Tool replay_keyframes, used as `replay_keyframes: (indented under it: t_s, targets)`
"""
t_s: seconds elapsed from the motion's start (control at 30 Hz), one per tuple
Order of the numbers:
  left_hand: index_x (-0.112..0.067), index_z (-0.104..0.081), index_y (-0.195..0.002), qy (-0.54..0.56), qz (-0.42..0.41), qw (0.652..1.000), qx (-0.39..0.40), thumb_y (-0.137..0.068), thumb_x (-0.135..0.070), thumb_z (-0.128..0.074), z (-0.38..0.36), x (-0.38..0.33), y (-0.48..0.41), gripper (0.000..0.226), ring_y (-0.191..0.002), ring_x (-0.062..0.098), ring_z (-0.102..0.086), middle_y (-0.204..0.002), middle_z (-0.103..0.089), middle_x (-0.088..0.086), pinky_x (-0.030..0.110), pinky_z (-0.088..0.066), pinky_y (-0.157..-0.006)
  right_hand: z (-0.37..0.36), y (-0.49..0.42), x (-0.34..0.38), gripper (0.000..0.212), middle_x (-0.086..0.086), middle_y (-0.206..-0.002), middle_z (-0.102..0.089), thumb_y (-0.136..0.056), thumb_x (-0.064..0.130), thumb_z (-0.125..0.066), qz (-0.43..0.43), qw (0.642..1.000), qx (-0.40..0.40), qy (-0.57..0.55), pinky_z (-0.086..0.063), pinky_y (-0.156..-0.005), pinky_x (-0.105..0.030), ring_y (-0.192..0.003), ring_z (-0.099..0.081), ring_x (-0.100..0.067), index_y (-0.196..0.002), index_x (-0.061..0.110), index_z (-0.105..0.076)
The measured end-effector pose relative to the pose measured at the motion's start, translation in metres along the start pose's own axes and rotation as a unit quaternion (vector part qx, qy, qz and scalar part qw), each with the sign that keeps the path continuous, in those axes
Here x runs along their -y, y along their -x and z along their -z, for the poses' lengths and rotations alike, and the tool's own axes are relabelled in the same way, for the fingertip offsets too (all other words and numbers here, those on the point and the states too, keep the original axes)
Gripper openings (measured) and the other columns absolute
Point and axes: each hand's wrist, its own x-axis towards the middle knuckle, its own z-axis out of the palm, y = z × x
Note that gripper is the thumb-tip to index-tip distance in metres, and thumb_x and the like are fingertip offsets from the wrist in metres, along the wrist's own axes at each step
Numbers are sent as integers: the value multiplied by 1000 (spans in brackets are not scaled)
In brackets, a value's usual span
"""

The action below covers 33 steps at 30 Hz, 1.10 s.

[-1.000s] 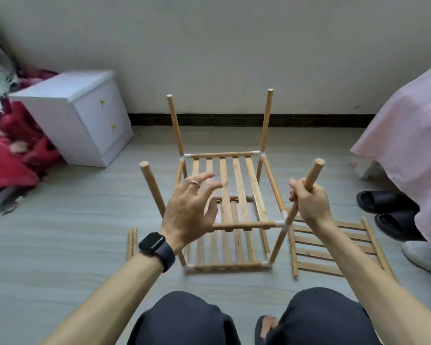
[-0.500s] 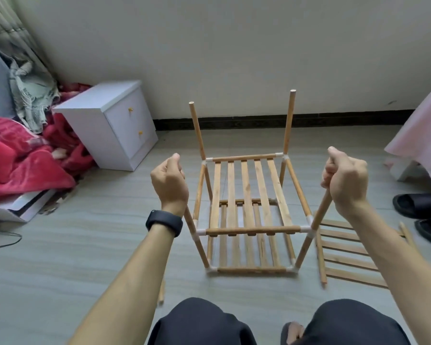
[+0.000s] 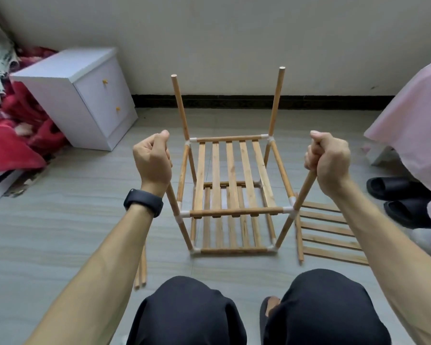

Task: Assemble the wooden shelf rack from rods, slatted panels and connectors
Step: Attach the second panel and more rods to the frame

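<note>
Rack (image 3: 234, 212) stands on floor ahead of knees, uprights near vertical, splayed outward. Left grip (image 3: 153, 163) clamped on near-left rod top, right grip (image 3: 327, 160) on near-right. Count: 4 uprights, 2 fitted panels, 1 spare panel (image 3: 329, 235) flat, nearer right grip; 2 loose rods (image 3: 141, 267) by left arm.

A white two-drawer nightstand (image 3: 85, 95) stands beyond and left of my left fingers (image 3: 169, 158), red bedding (image 3: 15, 140) heaped further left; black slippers (image 3: 396, 192) and a pink bedcover (image 3: 413, 115) lie right of my right fingers (image 3: 311, 155).
</note>
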Motion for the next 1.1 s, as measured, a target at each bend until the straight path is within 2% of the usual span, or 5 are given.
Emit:
replay_keyframes:
  t_s: [0.3, 0.47, 0.73, 0.93, 1.1]
  targets:
    - [-21, -35, -52, 38, 77, 996, -10, -106, -31, -40, 3, 6, 5, 55, -42, 11, -29, -46, -31, -7, 25, -25, -45, -20, 14, -9, 64, 4, -43, -36, -103, 39, -54, 53, 985, -150, 62, -42, -56, -18, -42, -36, -14, -56, -5, -47]
    - [-22, -32, -50, 54, 64, 996, -9, -103, -38, -37, 3, 15, 6, 55, -40, 12, -26, -44, -28, -9, 23, -24, -43, -5, 5, -10, 56, 9, -38, -34, -95, 22, -54, 40, 997, -63, 33, -33, -44, -24, -36, -34, -13, -40, 22, -42]
    - [-29, -34, -43, 54, 54, 997, 28, -97, -39, -39, 4, 19, -3, 55, -39, 12, -26, -44, -28, -10, 23, -25, -44, 4, -7, -10, 52, 5, -40, -30, -88, 9, -51, 32, 999, 38, 11, -24, -43, -31, -36, -28, -15, -40, 25, -38]
    - [-28, -38, -43, 23, 28, 999, -10, -90, -64, -51, 2, 18, 8, 61, -39, 11, -30, -42, -32, -12, 23, -29, -41, -3, 20, -38, 50, 6, -47, -40, -101, 15, -56, 33, 994, -73, 68, -38, -49, -22, -44, -38, -11, -53, 21, -45]
    - [-15, -41, -51, -42, 104, 993, -43, -81, -45, -63, 8, 68, 27, 48, -46, 20, -37, -47, -35, 2, 32, -35, -52, -4, 66, -113, 45, 1, -52, -41, -94, 29, -67, -44, 980, -144, 133, -43, -58, -38, -50, -45, -17, -60, 10, -45]
